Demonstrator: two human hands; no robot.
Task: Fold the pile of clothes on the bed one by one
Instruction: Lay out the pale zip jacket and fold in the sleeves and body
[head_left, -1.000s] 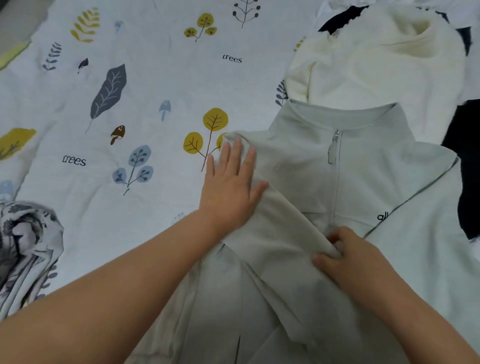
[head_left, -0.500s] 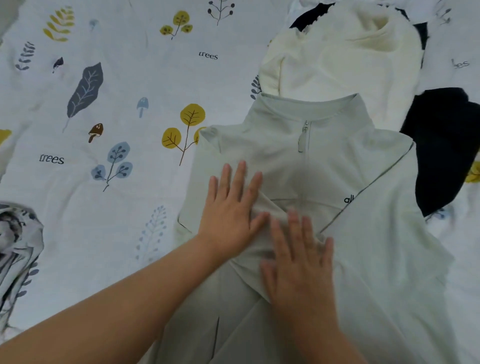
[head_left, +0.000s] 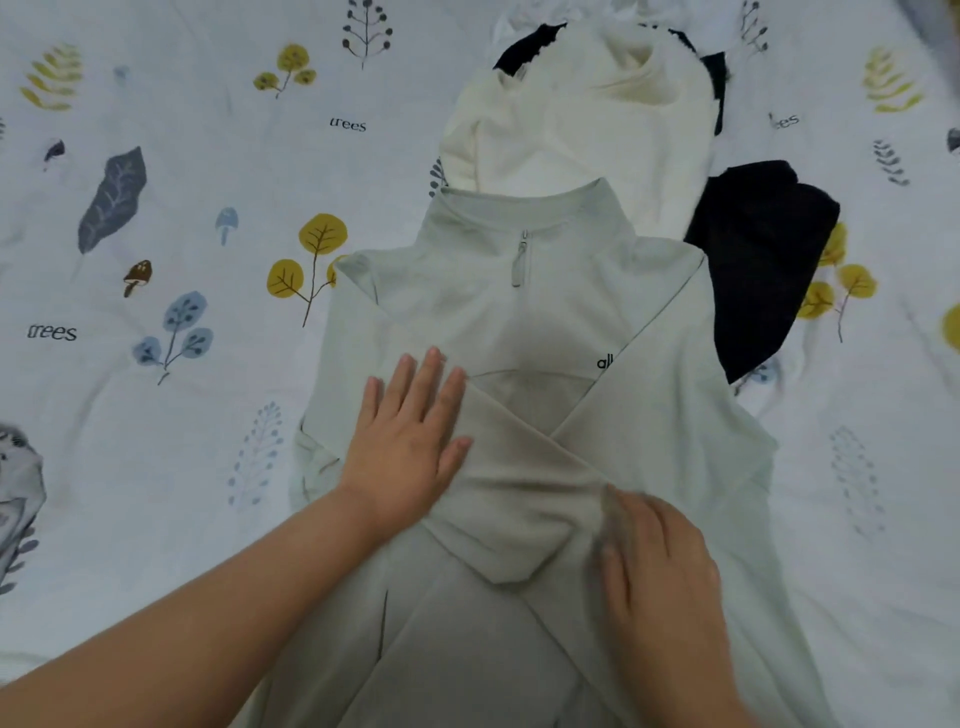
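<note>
Head view: a pale sage-green zip-neck pullover of soft knit fabric (head_left: 524, 322) is lying face up on the white leaf-printed bedsheet (head_left: 182, 156), collar pointing away from the person, both sleeves crossing over its chest.
Left hand: the left hand (head_left: 410, 441) is lying flat on the folded-in left sleeve, fingers straight and slightly spread, pressing the cloth and gripping nothing.
Right hand: the right hand (head_left: 660, 561) is resting on the lower part of the crossing sleeves; it is motion-blurred, its fingers appearing roughly straight with nothing between them.
Pile: a cream fleecy garment (head_left: 582, 124) and a black garment (head_left: 758, 254) are waiting just beyond the collar, the pullover's collar overlapping the cream one.
Slip risk: the sleeves are only lying loose, so smoothing too fast is likely dragging the top layer askew and opening the cross.
Snag risk: lifting the hem for the next fold is probably pulling the collar, and with it the cream garment underneath.
Crease risk: trapped wrinkles near the left side seam are likely setting in if pressed flat.
</note>
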